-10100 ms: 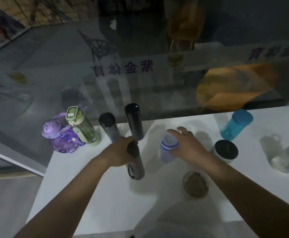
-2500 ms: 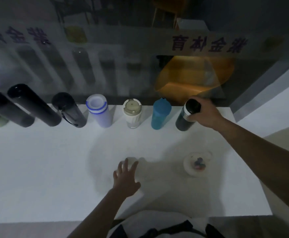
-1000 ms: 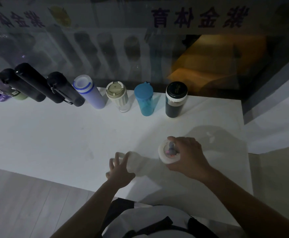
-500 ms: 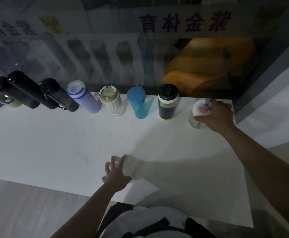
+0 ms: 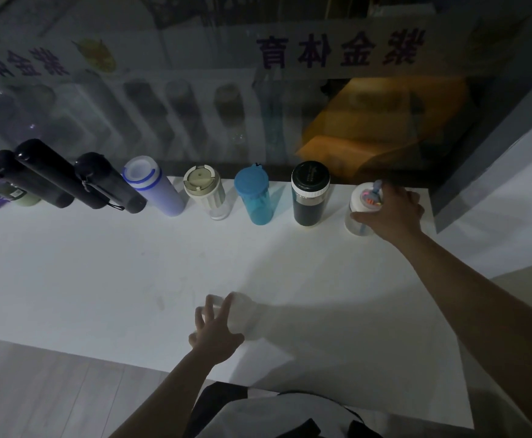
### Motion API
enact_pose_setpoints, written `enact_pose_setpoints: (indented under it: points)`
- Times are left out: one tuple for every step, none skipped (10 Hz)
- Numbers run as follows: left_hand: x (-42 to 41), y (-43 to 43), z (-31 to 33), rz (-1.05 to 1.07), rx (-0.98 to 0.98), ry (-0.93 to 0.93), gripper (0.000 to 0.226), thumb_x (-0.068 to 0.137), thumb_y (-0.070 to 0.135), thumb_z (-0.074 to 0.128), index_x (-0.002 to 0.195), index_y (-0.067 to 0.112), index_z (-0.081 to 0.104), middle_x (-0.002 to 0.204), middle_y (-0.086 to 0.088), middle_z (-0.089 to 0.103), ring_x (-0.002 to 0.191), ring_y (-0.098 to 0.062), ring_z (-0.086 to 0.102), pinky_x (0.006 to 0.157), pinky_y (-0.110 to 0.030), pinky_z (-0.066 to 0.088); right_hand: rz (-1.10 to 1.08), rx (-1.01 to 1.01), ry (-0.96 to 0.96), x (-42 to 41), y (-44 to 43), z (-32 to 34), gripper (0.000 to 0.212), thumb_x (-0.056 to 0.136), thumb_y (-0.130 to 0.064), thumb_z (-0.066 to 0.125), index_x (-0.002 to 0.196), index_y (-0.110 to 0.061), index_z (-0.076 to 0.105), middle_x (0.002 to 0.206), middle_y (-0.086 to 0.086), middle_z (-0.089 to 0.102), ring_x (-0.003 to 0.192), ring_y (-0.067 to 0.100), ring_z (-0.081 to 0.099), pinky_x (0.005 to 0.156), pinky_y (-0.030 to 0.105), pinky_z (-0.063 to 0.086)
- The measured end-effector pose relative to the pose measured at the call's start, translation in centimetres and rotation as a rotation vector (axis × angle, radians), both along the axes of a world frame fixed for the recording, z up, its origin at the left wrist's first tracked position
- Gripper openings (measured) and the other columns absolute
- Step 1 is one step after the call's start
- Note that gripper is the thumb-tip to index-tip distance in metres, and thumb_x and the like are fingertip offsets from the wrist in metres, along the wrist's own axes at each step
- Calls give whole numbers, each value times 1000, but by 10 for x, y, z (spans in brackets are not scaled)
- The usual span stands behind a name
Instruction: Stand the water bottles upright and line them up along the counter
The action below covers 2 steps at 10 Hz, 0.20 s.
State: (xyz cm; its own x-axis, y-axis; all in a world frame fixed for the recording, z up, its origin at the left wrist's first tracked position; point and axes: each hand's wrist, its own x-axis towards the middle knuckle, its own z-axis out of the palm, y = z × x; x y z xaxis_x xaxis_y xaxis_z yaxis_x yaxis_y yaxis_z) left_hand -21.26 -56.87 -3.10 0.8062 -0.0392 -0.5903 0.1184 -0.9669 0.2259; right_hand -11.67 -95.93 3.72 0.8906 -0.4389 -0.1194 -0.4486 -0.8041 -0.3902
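Bottle placement is what your next move turns on: the clear bottle with the white lid [image 5: 363, 206] stands upright at the right end of the row, at the back edge of the desk [image 5: 132, 263], and your right hand [image 5: 392, 213] wraps it from the right side, the grip closed around its body with the thumb across the lower front. Its long axis runs straight up from the desk, so the grip sits beside the bottle rather than above it, and a release would, I judge, call for opening the fingers sideways and drawing the hand back toward you without nudging the lid. Just to its left stands the dark bottle [image 5: 309, 192], close but apart, then the blue bottle [image 5: 256, 195], the cream-lidded bottle [image 5: 207, 193] and the lilac bottle [image 5: 154, 186], with three black flasks [image 5: 69, 178] further left, all lined up along the glass. Your left hand [image 5: 215, 331] is well apart from the row, near the front edge of the desk, fingers spread and pressed flat, grip open and holding nothing. The right hand is plainly the nearer one, so any small straightening of this last bottle falls to it.
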Motion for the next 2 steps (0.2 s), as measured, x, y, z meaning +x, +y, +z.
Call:
enact_pose_setpoints:
  points:
    - [-5, 0, 0, 7, 3, -22, 90, 73, 32, 63, 143, 52, 11, 144, 9, 4, 132, -20, 15, 89, -45, 42, -32, -10, -29, -2, 1, 1, 85, 62, -68, 73, 128, -28, 37, 134, 8, 51, 125, 35, 46, 106, 57, 36]
    - [-8, 1, -6, 11, 15, -39, 94, 74, 35, 64, 146, 52, 5, 149, 8, -1, 136, -21, 12, 91, -45, 40, -47, -98, -145, -10, 3, -11, 95, 58, -77, 66, 133, -28, 34, 135, 8, 52, 125, 34, 48, 105, 58, 38]
